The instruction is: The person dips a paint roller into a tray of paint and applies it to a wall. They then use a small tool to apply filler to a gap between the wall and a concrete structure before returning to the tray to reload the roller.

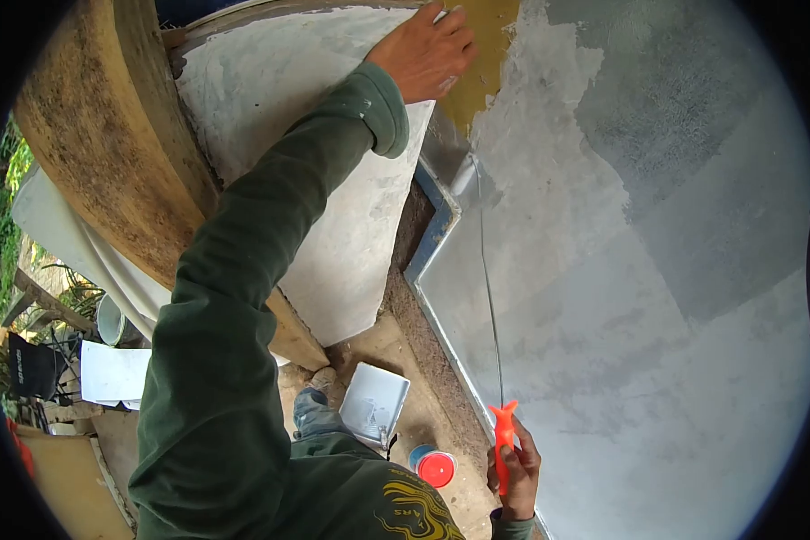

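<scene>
My right hand [520,468] is wrapped round the orange handle of a small paint roller [504,432]. From the handle a long thin metal rod runs up to the white roller sleeve [464,175], which lies against the grey patchy wall [567,297] near a notch in its blue-edged border [436,220]. My left arm, in a green sleeve, reaches across a whitish panel [342,234]. At its end my left hand [427,54] rests with slightly bent fingers beside an ochre patch [486,63]; the fingertips' contact is partly hidden.
A thick, weathered curved beam [108,126] runs along the left. On the floor by my legs stand a white paint tray [375,400] and a tub with a red lid [436,469]. Farther left are a bucket [111,319], a white sheet [115,371] and plants.
</scene>
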The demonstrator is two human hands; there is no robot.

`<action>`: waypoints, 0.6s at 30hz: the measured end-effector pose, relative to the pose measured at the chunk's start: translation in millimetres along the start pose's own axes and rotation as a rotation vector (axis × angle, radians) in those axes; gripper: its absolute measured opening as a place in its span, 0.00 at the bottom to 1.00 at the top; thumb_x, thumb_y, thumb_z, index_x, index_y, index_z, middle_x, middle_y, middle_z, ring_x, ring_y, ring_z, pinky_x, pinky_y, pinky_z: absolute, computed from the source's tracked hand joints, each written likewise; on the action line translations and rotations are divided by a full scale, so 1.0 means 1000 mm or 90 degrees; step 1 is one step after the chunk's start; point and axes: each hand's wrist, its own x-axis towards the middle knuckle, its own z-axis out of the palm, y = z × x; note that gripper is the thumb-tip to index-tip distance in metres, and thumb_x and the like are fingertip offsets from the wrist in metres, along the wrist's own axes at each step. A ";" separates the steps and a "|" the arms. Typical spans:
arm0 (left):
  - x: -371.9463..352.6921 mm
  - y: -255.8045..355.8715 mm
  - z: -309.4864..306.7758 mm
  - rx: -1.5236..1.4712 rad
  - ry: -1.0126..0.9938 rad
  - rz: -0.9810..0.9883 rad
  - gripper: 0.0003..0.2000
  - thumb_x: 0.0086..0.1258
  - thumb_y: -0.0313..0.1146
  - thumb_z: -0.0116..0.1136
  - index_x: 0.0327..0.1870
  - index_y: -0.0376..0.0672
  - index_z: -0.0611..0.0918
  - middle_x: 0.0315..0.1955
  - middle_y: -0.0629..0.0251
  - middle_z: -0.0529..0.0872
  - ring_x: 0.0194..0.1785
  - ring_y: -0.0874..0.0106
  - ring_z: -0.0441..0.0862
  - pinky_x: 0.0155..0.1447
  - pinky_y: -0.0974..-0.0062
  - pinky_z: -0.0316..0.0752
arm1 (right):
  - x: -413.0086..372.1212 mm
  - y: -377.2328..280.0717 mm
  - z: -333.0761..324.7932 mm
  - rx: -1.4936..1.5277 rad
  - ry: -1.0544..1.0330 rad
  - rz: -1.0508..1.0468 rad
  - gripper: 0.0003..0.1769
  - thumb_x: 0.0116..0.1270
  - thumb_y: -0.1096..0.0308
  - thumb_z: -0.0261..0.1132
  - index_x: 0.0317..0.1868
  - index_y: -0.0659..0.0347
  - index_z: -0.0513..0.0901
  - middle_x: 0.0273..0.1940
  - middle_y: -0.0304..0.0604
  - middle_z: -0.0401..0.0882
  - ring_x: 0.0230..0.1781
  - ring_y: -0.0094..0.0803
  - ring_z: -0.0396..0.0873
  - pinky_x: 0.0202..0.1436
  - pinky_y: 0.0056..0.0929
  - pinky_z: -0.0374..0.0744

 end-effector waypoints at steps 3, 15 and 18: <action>-0.002 -0.004 0.007 -0.057 0.088 0.007 0.22 0.64 0.48 0.63 0.54 0.42 0.86 0.51 0.59 0.83 0.70 0.56 0.73 0.78 0.44 0.58 | 0.038 -0.007 0.030 -0.038 -0.007 -0.004 0.29 0.79 0.69 0.61 0.78 0.58 0.71 0.29 0.40 0.79 0.15 0.20 0.69 0.18 0.21 0.66; 0.002 -0.006 -0.002 -0.064 0.066 0.034 0.19 0.65 0.46 0.63 0.49 0.43 0.86 0.48 0.60 0.83 0.68 0.58 0.73 0.73 0.51 0.62 | 0.155 0.015 0.082 0.030 -0.112 -0.065 0.28 0.79 0.71 0.61 0.77 0.54 0.73 0.28 0.37 0.79 0.15 0.19 0.69 0.18 0.21 0.67; 0.005 -0.006 -0.002 -0.097 0.046 0.026 0.18 0.65 0.45 0.63 0.48 0.42 0.86 0.49 0.60 0.83 0.69 0.58 0.73 0.73 0.50 0.63 | 0.124 0.013 0.068 0.036 -0.120 -0.039 0.29 0.79 0.72 0.60 0.78 0.54 0.71 0.29 0.38 0.79 0.14 0.18 0.69 0.17 0.20 0.67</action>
